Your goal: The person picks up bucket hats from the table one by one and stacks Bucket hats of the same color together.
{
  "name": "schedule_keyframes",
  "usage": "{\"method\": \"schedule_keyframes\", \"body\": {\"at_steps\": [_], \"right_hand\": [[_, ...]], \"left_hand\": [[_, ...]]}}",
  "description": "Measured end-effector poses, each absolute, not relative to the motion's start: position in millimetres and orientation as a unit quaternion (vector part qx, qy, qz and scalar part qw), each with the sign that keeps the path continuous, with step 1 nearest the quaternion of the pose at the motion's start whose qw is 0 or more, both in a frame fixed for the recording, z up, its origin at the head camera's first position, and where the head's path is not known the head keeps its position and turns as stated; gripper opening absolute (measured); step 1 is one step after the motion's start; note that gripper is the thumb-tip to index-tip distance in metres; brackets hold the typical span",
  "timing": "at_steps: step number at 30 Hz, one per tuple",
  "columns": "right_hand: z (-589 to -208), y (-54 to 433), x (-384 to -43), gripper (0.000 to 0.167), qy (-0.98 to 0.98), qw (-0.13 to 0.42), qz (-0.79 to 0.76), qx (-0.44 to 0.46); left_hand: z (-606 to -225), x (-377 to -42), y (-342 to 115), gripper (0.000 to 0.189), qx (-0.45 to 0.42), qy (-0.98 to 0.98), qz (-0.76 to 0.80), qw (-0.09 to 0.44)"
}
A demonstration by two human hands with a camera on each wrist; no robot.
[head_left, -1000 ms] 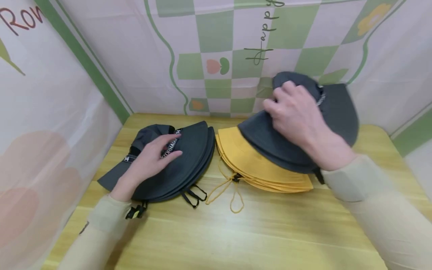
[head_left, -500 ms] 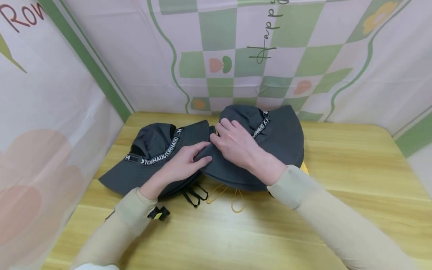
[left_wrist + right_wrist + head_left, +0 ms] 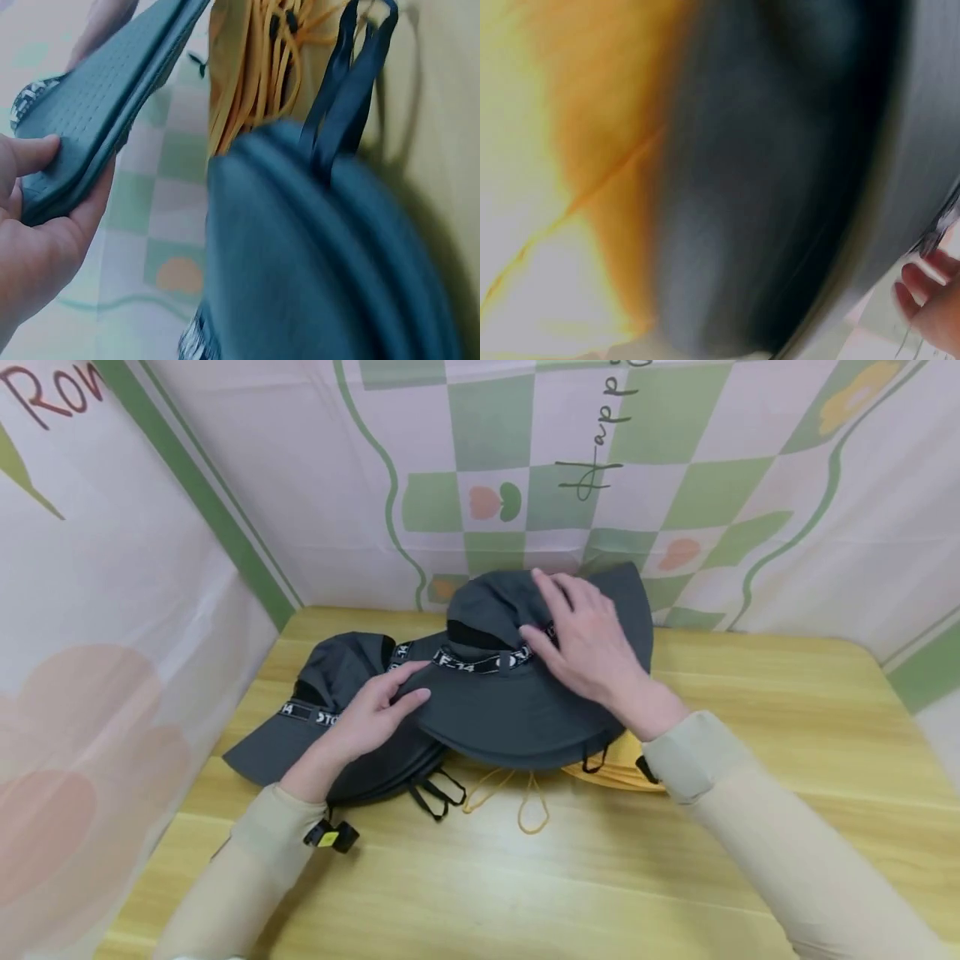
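A few stacked dark grey bucket hats (image 3: 502,718) with a lettered band are raised and tilted between my hands. My left hand (image 3: 367,722) pinches their brim at the left, thumb on top and fingers beneath, as the left wrist view shows the brim edges (image 3: 97,112). Over the band and crown on the right lies my right hand (image 3: 588,639), its fingers loosely extended; the right wrist view has its fingertips (image 3: 911,274) by the band. Another dark hat pile (image 3: 341,664) rests at the left, partly under the held brim. Yellow hats (image 3: 618,772) lie beneath, mostly hidden.
The wooden table (image 3: 525,893) meets a printed cloth backdrop (image 3: 495,435) behind and another cloth (image 3: 135,610) at the left. Black strap loops (image 3: 435,797) and yellow cord loops (image 3: 534,810) trail toward the front. A small black device (image 3: 330,837) is under the left wrist.
The dark hats came left from the right side over the yellow ones, then turned and tilted up. My left hand left the left pile for their brim; my right hand shifted from brim to crown.
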State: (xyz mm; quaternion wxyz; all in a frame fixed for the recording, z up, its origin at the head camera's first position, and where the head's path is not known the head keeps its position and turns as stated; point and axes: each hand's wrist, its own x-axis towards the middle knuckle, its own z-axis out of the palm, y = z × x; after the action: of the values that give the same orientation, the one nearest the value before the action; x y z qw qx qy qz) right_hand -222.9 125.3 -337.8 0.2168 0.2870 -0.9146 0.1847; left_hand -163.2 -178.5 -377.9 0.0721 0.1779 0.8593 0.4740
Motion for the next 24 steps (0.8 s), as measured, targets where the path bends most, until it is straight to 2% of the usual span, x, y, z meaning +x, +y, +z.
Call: {"method": "schedule_keyframes", "body": {"at_steps": [3, 6, 11, 14, 16, 19, 24], "right_hand": [[-335, 138, -230, 0.066, -0.923, 0.227, 0.202, 0.235], [-334, 148, -234, 0.068, -0.937, 0.197, 0.232, 0.172], [-337, 158, -238, 0.083, -0.933, 0.05, 0.349, 0.072], [-341, 153, -238, 0.088, -0.905, -0.038, 0.422, 0.047], [-344, 146, -239, 0.086, -0.888, -0.075, 0.452, 0.044], [-350, 133, -238, 0.08, -0.872, -0.095, 0.477, 0.052], [-359, 111, -236, 0.073, -0.872, -0.092, 0.474, 0.081]], "left_hand": [[-375, -162, -195, 0.05, 0.159, 0.861, 0.477, 0.079], [-371, -159, -213, 0.053, 0.137, 0.86, 0.485, 0.084], [-368, -156, -236, 0.056, 0.112, 0.856, 0.498, 0.084], [-369, -154, -246, 0.054, 0.109, 0.85, 0.509, 0.081], [-369, -152, -253, 0.054, 0.098, 0.849, 0.513, 0.076], [-371, -148, -266, 0.054, 0.074, 0.848, 0.522, 0.065], [-374, -141, -287, 0.051, 0.051, 0.859, 0.508, 0.037]]}}
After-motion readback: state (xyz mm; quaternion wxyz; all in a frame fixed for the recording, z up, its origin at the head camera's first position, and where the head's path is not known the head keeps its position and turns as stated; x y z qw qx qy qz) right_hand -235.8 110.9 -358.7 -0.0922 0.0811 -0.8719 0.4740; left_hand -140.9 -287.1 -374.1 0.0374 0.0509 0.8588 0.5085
